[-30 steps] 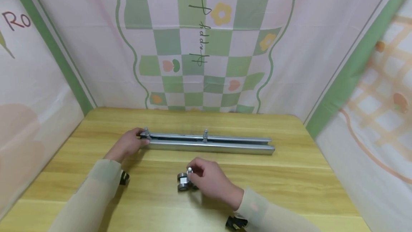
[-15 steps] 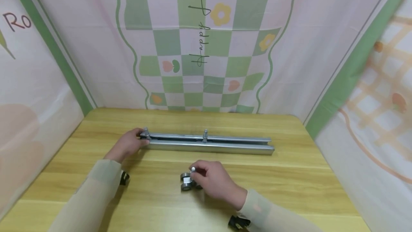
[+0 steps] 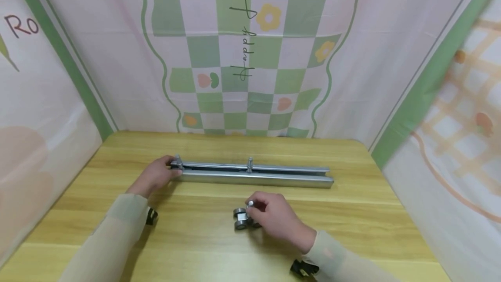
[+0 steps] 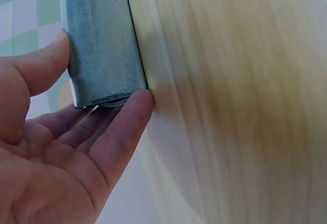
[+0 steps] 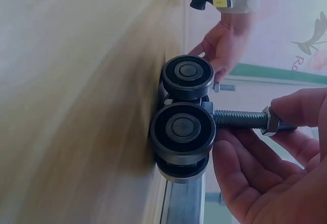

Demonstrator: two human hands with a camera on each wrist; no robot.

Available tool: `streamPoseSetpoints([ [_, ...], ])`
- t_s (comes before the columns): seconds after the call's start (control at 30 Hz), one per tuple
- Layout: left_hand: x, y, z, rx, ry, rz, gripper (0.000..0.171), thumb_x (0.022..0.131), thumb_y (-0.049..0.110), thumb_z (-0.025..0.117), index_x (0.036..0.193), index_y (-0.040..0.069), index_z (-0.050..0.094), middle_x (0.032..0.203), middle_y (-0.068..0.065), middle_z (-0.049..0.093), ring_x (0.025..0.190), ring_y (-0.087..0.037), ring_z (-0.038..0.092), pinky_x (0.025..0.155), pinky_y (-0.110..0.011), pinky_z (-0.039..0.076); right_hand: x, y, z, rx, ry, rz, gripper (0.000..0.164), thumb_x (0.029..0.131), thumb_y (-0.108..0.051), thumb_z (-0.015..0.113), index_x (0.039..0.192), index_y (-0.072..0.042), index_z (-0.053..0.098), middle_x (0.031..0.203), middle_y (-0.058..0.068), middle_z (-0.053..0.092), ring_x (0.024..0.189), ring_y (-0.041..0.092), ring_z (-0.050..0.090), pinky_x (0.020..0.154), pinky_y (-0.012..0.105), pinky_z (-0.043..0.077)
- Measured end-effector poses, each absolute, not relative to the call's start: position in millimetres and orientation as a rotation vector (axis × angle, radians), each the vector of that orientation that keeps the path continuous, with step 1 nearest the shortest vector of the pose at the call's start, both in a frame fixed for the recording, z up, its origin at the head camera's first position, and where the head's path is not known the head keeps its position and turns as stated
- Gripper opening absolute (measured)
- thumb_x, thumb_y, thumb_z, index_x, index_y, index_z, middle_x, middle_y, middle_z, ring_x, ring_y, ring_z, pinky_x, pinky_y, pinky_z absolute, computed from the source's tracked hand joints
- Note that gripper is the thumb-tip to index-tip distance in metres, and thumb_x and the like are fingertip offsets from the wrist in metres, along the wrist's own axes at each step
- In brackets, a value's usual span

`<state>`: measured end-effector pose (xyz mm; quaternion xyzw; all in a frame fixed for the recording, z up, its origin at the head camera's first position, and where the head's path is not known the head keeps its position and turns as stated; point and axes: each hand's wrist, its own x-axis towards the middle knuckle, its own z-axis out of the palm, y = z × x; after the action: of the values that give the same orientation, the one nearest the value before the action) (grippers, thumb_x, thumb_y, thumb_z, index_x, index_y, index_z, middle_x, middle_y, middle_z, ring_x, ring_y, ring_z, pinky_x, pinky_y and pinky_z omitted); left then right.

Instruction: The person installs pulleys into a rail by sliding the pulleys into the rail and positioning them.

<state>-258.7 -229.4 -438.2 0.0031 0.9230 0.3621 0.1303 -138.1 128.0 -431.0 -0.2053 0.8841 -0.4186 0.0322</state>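
My left hand (image 3: 155, 175) grips the left end of a long metal rail (image 3: 274, 179) on the table. In the left wrist view its thumb presses one edge of the rail (image 4: 104, 40), and the fingers bend round the end. My right hand (image 3: 279, 216) pinches the upright bolt of a roller trolley (image 3: 241, 218) in front of the rail. Seen from the right wrist, thumb and fingers are at the nut (image 5: 271, 121) on the threaded bolt (image 5: 239, 119). The trolley's dark wheels (image 5: 184, 127) are at the tabletop; whether they touch it I cannot tell.
Two upright bolts stand out of the rail's slot, one bolt (image 3: 250, 164) near its middle and another bolt (image 3: 178, 160) at the left end. A printed curtain (image 3: 235, 55) hangs behind the wooden table (image 3: 195, 247), with more cloth on both sides.
My right hand has moved to the right across the table, carrying the roller trolley along. The left hand and the rail stay where they were.
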Motion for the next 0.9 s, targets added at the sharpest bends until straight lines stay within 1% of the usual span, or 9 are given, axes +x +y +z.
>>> streamPoseSetpoints([
  [0.3,-259,-228,-437,-0.008,2.671,1.065,0.072,0.097,0.034,0.065,0.152,0.001,0.034,0.149,-0.029,0.038,0.134,-0.05,0.035,0.106,-0.064,0.032,-140,152,-431,-0.526,2.761,-1.299,0.008,0.09,-0.013,0.069,0.094,-0.019,0.072,0.084,-0.013,0.065,0.078,0.012,0.06,0.07,0.031,0.053],
  [0.47,-259,-228,-438,-0.002,2.671,1.067,0.071,0.097,0.033,0.065,0.152,0.001,0.034,0.149,-0.029,0.038,0.134,-0.05,0.035,0.106,-0.064,0.032,-139,169,-428,-0.458,2.785,-1.277,0.009,0.09,-0.011,0.068,0.092,-0.018,0.072,0.083,-0.01,0.064,0.077,0.014,0.059,0.068,0.031,0.052],
  [0.57,-259,-228,-438,0.011,2.668,1.072,0.073,0.097,0.035,0.065,0.152,0.0,0.034,0.148,-0.03,0.038,0.134,-0.051,0.035,0.106,-0.064,0.032,-137,177,-424,-0.444,2.81,-1.248,0.009,0.09,-0.01,0.069,0.094,-0.016,0.073,0.084,-0.01,0.065,0.077,0.013,0.059,0.067,0.03,0.051],
  [0.73,-258,-230,-437,0.042,2.676,1.065,0.076,0.096,0.037,0.066,0.151,-0.002,0.033,0.149,-0.03,0.038,0.134,-0.051,0.035,0.107,-0.064,0.031,-135,184,-418,-0.447,2.853,-1.196,0.015,0.089,-0.011,0.072,0.104,-0.011,0.072,0.087,-0.01,0.067,0.08,0.009,0.061,0.071,0.028,0.053],
  [0.8,-258,-231,-437,0.053,2.673,1.066,0.077,0.095,0.038,0.066,0.152,-0.001,0.033,0.149,-0.029,0.038,0.135,-0.051,0.034,0.107,-0.065,0.03,-134,184,-417,-0.43,2.861,-1.18,0.014,0.089,-0.012,0.073,0.104,-0.012,0.072,0.086,-0.011,0.066,0.08,0.009,0.061,0.071,0.028,0.054],
  [0.9,-258,-231,-436,0.073,2.661,1.074,0.078,0.094,0.039,0.065,0.153,0.001,0.031,0.15,-0.028,0.037,0.135,-0.051,0.033,0.107,-0.066,0.029,-133,184,-418,-0.403,2.878,-1.154,0.01,0.089,-0.012,0.074,0.098,-0.015,0.071,0.083,-0.013,0.065,0.078,0.009,0.061,0.069,0.028,0.053],
])
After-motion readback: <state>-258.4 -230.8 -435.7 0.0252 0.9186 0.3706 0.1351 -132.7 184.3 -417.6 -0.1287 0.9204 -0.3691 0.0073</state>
